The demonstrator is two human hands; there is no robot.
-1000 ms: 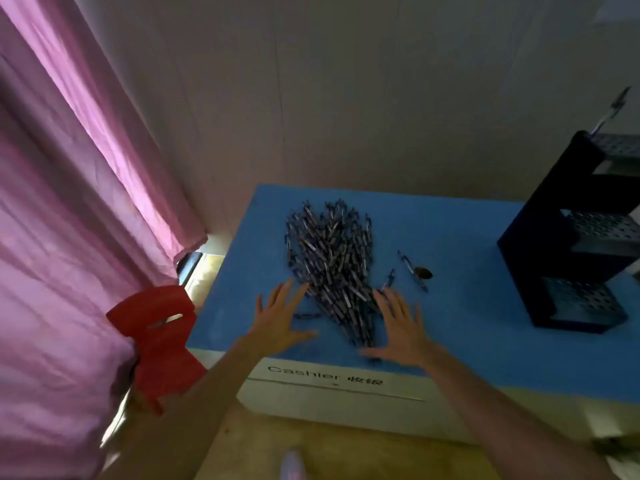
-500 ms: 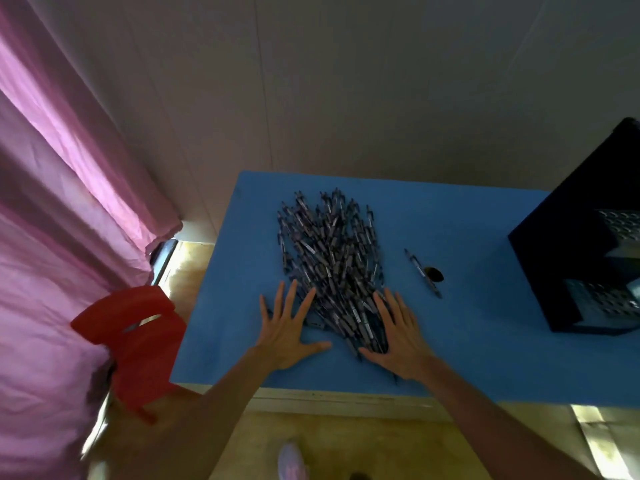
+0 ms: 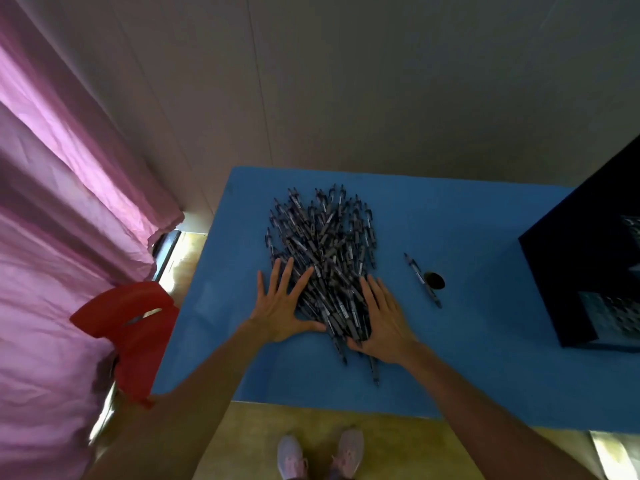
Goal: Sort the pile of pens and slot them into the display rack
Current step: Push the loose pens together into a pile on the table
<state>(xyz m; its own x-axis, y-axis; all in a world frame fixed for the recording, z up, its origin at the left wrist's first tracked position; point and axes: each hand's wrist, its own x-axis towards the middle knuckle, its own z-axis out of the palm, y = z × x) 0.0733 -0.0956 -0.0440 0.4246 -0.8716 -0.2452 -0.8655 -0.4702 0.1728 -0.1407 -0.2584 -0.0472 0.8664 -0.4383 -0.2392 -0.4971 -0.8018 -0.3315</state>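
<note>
My left hand and right hand lie flat, fingers straight, flanking the pile's near end. The rack stands well right of the pile, bare table between.

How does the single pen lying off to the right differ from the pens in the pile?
The stray pen lies alone on the blue table, beside a small dark round thing; the pile is heaped and crisscrossed. No hand touches the stray pen, while the left hand and right hand flank the pile, fingers straight. Both look like the same dark pens.
</note>
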